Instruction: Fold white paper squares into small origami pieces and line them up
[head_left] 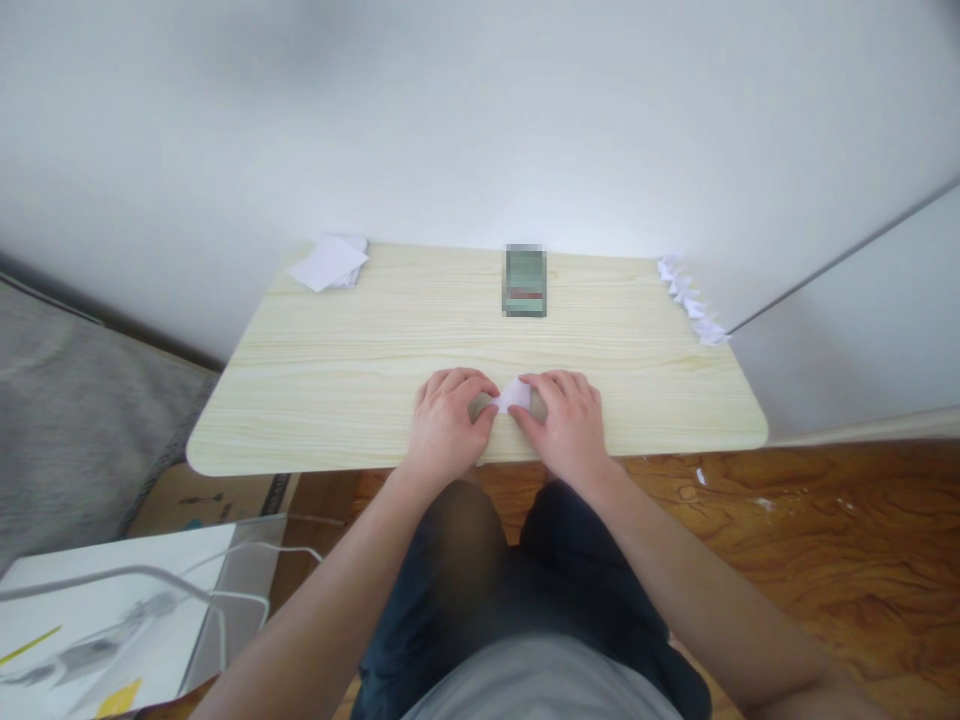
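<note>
A small piece of white paper (515,396) lies on the light wooden table (337,370) near its front edge. My left hand (448,420) and my right hand (564,420) both rest on the table with curled fingers, pinching the paper from either side. Most of the paper is hidden under my fingers.
A stack of white paper sheets (330,263) sits at the table's far left corner. Several small folded white paper pieces (691,300) line the far right edge. A phone (524,281) lies at the back centre. A white wall stands behind; cardboard and a white box (112,610) lie on the floor left.
</note>
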